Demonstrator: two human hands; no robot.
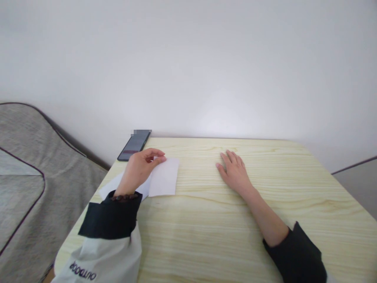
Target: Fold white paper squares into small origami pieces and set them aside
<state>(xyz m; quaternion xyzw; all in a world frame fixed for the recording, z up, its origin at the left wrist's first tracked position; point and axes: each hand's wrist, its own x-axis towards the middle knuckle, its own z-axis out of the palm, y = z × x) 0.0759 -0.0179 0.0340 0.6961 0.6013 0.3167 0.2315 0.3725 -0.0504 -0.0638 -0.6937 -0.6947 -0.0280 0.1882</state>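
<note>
Overall, we are recording a plain white wall (188,59) filling the upper half of the view, with a pale wooden table (206,236) standing against it. At the left, a grey fabric cover (26,177) is draping over some furniture just beside the table.

On the table's left part, a white paper (165,179) is lying flat, close to the person. We judge it is placed there so that the left hand can work it without stretching. A second white edge is showing under the wrist; we cannot tell whether it is a fold or a separate sheet.

The left hand (138,169) is resting on the paper, its fingertips (161,159) pinching the far edge. The right hand (234,171) is lying palm-down on bare wood, well apart from the paper, fingers spread and gripping nothing; we judge it idle.

A dark phone (134,145) is sitting at the far left corner, apparently parked clear of the hands. A beaded bracelet (125,197) is circling the left wrist.
</note>
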